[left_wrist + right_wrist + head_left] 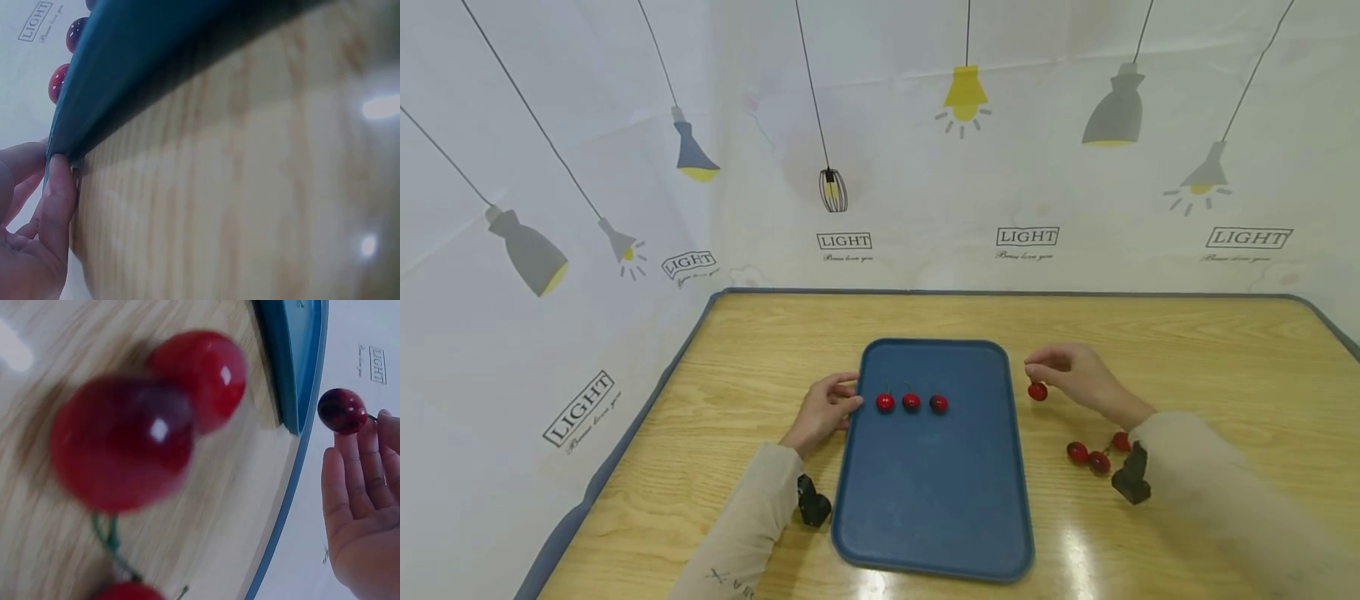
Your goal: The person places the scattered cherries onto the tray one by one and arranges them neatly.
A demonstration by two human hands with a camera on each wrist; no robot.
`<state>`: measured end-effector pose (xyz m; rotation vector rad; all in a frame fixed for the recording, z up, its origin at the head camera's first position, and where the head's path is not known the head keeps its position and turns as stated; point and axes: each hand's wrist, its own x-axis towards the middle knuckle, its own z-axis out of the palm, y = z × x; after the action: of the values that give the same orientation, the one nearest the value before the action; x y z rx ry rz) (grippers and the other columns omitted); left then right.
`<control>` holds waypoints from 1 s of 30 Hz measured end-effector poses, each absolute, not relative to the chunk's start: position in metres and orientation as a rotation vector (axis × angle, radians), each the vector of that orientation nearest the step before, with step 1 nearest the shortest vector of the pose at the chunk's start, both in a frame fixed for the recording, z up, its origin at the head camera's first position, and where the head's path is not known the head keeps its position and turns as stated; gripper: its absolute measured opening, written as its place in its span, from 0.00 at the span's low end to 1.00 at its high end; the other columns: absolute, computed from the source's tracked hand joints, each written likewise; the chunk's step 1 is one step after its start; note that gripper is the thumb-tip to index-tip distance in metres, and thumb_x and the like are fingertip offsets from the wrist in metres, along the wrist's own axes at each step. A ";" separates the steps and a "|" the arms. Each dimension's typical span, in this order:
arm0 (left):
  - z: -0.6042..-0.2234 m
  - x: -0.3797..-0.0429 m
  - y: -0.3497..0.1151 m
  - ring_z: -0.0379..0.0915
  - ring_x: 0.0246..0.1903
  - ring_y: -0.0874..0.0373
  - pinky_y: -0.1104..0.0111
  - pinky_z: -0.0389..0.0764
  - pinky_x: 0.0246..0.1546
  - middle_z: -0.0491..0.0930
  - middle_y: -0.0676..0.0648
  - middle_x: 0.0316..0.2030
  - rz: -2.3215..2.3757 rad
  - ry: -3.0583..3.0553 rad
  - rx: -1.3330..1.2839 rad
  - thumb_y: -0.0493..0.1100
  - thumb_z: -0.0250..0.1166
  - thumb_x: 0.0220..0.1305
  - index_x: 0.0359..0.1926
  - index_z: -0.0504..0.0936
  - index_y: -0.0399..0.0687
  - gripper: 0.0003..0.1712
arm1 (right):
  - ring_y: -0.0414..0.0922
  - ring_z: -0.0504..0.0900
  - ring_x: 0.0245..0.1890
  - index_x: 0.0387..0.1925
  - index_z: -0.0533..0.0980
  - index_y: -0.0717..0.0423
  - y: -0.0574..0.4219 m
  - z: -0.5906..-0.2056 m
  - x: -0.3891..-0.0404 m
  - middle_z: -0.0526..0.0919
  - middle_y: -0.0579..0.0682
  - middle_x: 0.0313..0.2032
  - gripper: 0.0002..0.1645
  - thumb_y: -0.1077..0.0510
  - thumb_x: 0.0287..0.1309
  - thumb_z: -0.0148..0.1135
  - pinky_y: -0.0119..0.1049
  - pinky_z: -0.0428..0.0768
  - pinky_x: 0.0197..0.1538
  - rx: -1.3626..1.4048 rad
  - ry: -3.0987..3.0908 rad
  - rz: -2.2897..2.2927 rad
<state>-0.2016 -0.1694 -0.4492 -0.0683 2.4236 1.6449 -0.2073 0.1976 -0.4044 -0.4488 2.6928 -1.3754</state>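
Observation:
Three red cherries lie in a row across the upper part of a blue tray: a left cherry, a middle cherry and a darker right cherry. At the tray's left rim, my left hand grips the edge between thumb and fingers; the left wrist view shows the thumb against the rim. Just right of the tray, my right hand pinches the stem of another cherry. That cherry hangs off the fingertips in the right wrist view, dark on one side.
Below my right hand, three loose cherries lie on the wooden table, partly beside the black wrist camera. Another black camera sits on my left wrist. White curtains printed with lamps stand behind and to the left.

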 end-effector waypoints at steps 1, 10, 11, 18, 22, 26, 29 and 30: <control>-0.450 -0.202 -0.169 0.70 0.28 0.57 0.67 0.77 0.23 0.71 0.42 0.39 1.644 2.422 -0.069 0.35 0.60 0.57 0.56 0.71 0.46 0.24 | 0.47 0.77 0.36 0.41 0.75 0.67 0.195 -0.404 -0.208 0.81 0.55 0.34 0.18 0.54 0.57 0.57 0.37 0.75 0.39 -0.453 2.679 -1.388; -0.450 -0.203 -0.169 0.71 0.29 0.57 0.67 0.77 0.23 0.72 0.42 0.39 1.652 2.430 -0.049 0.35 0.60 0.57 0.56 0.71 0.46 0.24 | 0.47 0.78 0.31 0.40 0.75 0.68 0.178 -0.411 -0.214 0.79 0.56 0.34 0.16 0.58 0.56 0.57 0.41 0.78 0.36 -0.491 2.590 -1.452; -0.450 -0.203 -0.169 0.71 0.29 0.57 0.67 0.77 0.22 0.71 0.42 0.39 1.652 2.432 -0.047 0.35 0.60 0.57 0.56 0.71 0.46 0.24 | 0.47 0.78 0.31 0.40 0.75 0.68 0.177 -0.412 -0.215 0.79 0.57 0.34 0.15 0.58 0.56 0.57 0.41 0.78 0.36 -0.499 2.586 -1.455; -0.450 -0.203 -0.170 0.70 0.27 0.57 0.67 0.77 0.22 0.71 0.42 0.39 1.655 2.436 -0.043 0.35 0.60 0.57 0.56 0.71 0.46 0.24 | 0.48 0.79 0.32 0.39 0.74 0.69 0.166 -0.417 -0.219 0.77 0.58 0.35 0.13 0.61 0.57 0.56 0.40 0.78 0.35 -0.511 2.534 -1.477; -0.451 -0.203 -0.170 0.70 0.27 0.57 0.67 0.77 0.22 0.71 0.42 0.38 1.658 2.437 -0.040 0.35 0.60 0.57 0.56 0.71 0.46 0.24 | 0.47 0.79 0.32 0.38 0.75 0.68 0.159 -0.418 -0.220 0.77 0.57 0.34 0.12 0.60 0.57 0.56 0.40 0.78 0.35 -0.519 2.537 -1.448; -0.451 -0.203 -0.170 0.70 0.27 0.57 0.67 0.77 0.22 0.71 0.42 0.38 1.660 2.436 -0.046 0.35 0.60 0.57 0.56 0.71 0.46 0.24 | 0.46 0.79 0.31 0.37 0.75 0.67 0.152 -0.419 -0.221 0.78 0.57 0.34 0.11 0.61 0.56 0.57 0.39 0.78 0.35 -0.518 2.532 -1.426; -0.451 -0.203 -0.170 0.70 0.27 0.57 0.67 0.77 0.22 0.71 0.42 0.38 1.662 2.434 -0.048 0.35 0.60 0.57 0.56 0.71 0.46 0.24 | 0.47 0.80 0.31 0.36 0.75 0.67 0.147 -0.420 -0.222 0.79 0.57 0.33 0.10 0.62 0.56 0.57 0.39 0.78 0.35 -0.508 2.514 -1.419; -0.451 -0.203 -0.170 0.70 0.27 0.57 0.67 0.77 0.22 0.71 0.42 0.39 1.663 2.433 -0.048 0.35 0.60 0.57 0.56 0.71 0.46 0.24 | 0.47 0.80 0.31 0.36 0.75 0.66 0.146 -0.421 -0.222 0.79 0.57 0.33 0.10 0.62 0.56 0.57 0.39 0.78 0.35 -0.504 2.516 -1.408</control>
<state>-0.2031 -0.1695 -0.4512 -0.0479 2.4329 1.6629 -0.2224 0.1457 -0.4213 -0.5041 2.5156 -1.4082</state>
